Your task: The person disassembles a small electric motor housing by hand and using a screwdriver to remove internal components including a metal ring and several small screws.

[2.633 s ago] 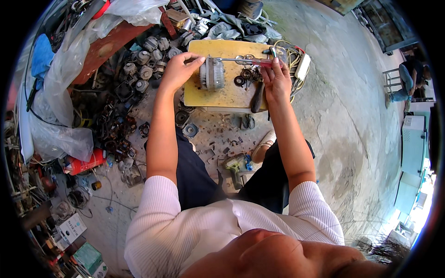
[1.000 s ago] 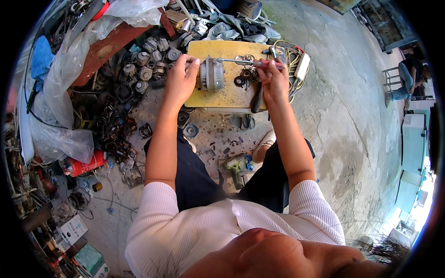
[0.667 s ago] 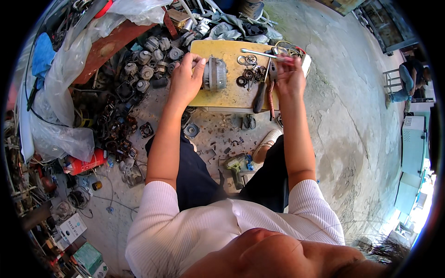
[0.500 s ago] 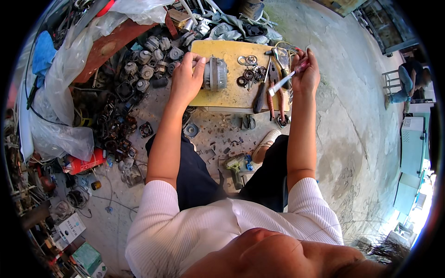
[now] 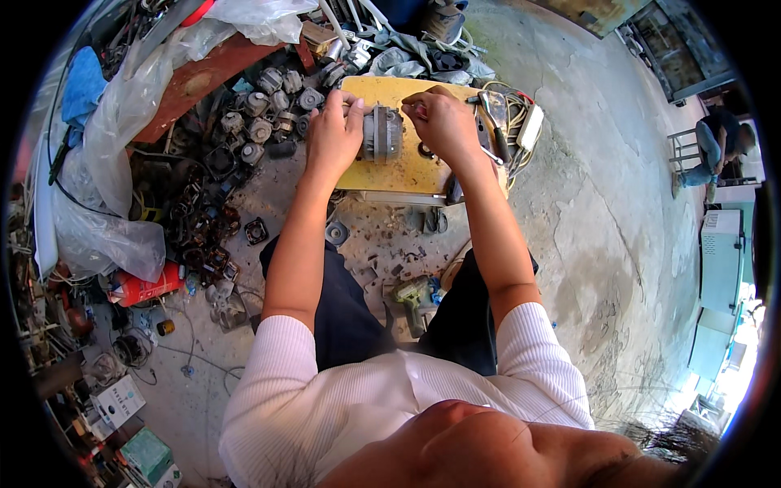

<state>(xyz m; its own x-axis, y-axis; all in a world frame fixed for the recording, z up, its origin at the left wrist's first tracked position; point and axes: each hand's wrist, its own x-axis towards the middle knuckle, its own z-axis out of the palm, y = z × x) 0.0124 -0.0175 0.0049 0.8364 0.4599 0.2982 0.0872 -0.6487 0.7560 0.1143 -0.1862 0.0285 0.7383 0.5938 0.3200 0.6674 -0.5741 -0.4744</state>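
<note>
Evidently heavy and rigid, the small grey motor (image 5: 381, 134) sits on the yellow surface (image 5: 407, 169); the left hand (image 5: 332, 134) grips its ribbed housing, the safest hold, while the right hand (image 5: 443, 122) pinches its far end.

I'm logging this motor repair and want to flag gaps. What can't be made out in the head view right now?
- Whatever the right hand pinches: hidden by its curled fingers.
- Left end of the grey motor: covered by the left hand.
- Tools at the yellow board's right edge: too small, partly behind the right hand.
- Motor parts heap on the floor: too small to tell single pieces apart.
</note>
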